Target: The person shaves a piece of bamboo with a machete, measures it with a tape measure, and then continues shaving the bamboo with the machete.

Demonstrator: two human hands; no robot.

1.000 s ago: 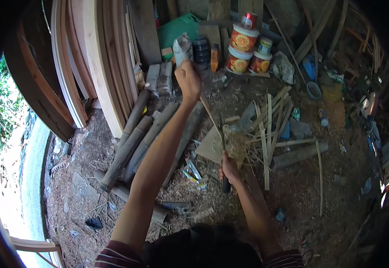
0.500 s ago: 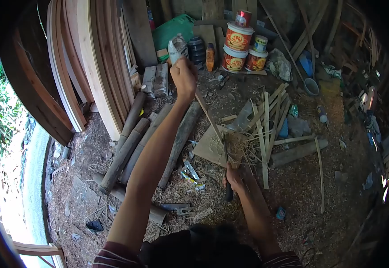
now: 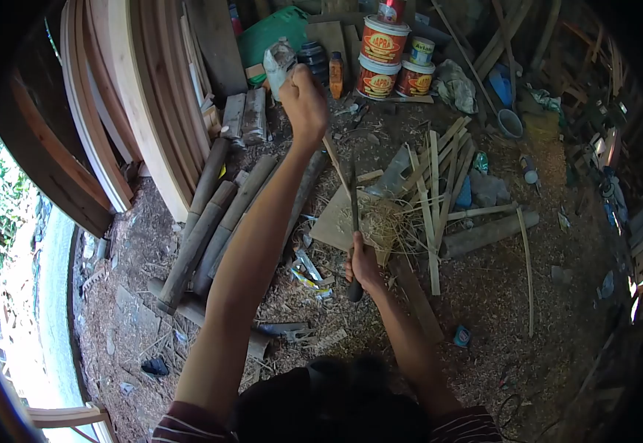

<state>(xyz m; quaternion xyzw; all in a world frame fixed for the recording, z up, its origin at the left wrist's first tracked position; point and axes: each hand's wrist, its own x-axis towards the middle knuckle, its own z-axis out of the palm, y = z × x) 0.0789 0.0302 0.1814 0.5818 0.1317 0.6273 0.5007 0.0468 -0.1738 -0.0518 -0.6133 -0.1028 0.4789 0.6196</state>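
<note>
My left hand [image 3: 305,107] is raised at upper centre, its fingers closed around the top end of a thin wooden strip [image 3: 335,159], likely bamboo. The strip slants down and right toward a flat board [image 3: 330,223] on the ground. Lower and to the right, my right hand [image 3: 365,266] is wrapped around the dark handle of a knife [image 3: 354,210]. Its long blade points away from me and lies against or just beside the strip's lower part; contact is hard to make out. A heap of thin shavings [image 3: 384,221] lies at the board's right side.
Split strips [image 3: 433,199] are piled to the right of the board. Bamboo poles [image 3: 203,247] lie on the left, near curved wooden planks [image 3: 148,103] standing upright. Paint buckets [image 3: 382,44] are stacked at the back. Litter and chips cover the ground.
My right hand and the knife have moved up and left along the strip, and the blade stands more upright in view. My left hand still grips the strip. The whole view has shifted slightly.
</note>
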